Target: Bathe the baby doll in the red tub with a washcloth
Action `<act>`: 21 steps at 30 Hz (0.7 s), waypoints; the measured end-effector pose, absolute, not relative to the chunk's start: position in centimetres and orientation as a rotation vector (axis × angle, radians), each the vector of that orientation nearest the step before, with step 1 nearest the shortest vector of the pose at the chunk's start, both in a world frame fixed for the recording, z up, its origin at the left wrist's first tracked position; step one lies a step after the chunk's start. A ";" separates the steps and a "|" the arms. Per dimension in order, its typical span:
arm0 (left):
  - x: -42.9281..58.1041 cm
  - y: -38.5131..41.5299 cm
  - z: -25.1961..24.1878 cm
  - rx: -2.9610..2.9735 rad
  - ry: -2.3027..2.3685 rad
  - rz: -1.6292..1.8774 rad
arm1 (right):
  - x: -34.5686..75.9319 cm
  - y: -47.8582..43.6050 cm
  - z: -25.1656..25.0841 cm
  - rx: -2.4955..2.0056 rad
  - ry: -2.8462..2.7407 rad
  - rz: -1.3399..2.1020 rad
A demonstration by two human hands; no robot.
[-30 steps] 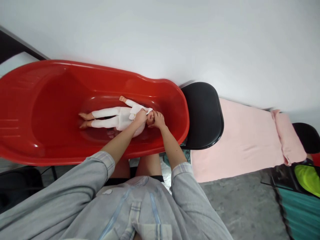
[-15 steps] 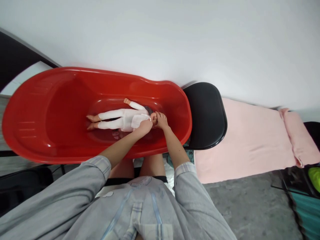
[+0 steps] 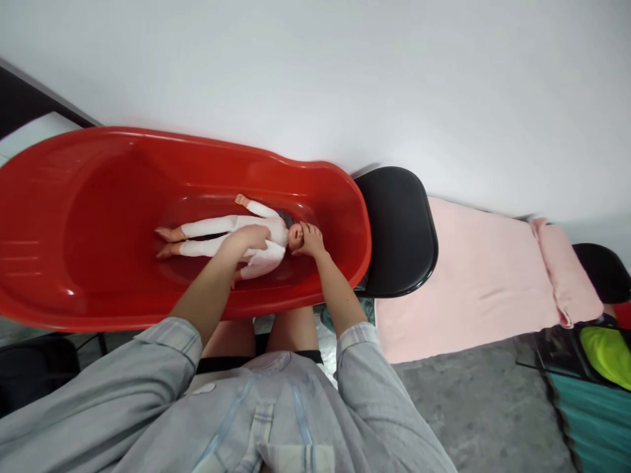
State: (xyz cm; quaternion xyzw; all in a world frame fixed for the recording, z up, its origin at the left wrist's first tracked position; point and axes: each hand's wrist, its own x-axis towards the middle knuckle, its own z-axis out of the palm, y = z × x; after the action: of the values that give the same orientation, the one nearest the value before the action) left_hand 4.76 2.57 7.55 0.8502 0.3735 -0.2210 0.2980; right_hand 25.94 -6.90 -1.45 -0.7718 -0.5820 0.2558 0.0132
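A baby doll [image 3: 221,226] in white clothing lies on its back in a red baby bathtub [image 3: 315,172], feet to the left and head to the right. My right hand [image 3: 311,240] grips the doll's head from the right, fingers over its forehead and thumb at the near side. My left hand [image 3: 252,236] rests on the doll's belly with its fingers curled. Something white shows beside it, but I cannot tell whether this is a cloth in the hand or the doll's clothing. The doll's far arm stretches outward; its near arm points down towards me.
Right of the tub stands a black chair [image 3: 398,230]. Beyond it extends a pink cloth-covered surface [image 3: 473,276] with a rolled pink end [image 3: 566,269]. A white wall [image 3: 345,72] rises behind the tub. At the lower right are a bright green item [image 3: 608,355] and teal fabric [image 3: 594,420].
My left hand has moved left from the doll's upper chest to its belly, uncovering the near arm. My right hand stays on the head. The view has shifted slightly right.
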 end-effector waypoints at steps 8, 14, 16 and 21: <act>2.5 5.7 9.8 2.175 1.777 -0.116 | 25.9 -7.0 -1.4 -2.415 -1.806 0.782; 7.4 4.3 3.6 2.003 1.527 -0.015 | 25.7 -6.9 -1.0 -2.428 -1.795 0.801; 8.7 3.3 1.5 1.979 1.376 0.006 | 25.7 -6.9 -1.0 -2.425 -1.795 0.808; 10.4 1.7 -0.5 1.962 1.173 0.040 | 25.7 -7.0 -0.8 -2.421 -1.792 0.833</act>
State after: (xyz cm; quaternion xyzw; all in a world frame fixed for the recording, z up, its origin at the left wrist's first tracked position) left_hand 10.45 1.69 -0.51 0.7810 0.4668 0.0158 0.4146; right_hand 25.74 -6.98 -0.80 -0.7747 -0.5733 0.2666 0.0081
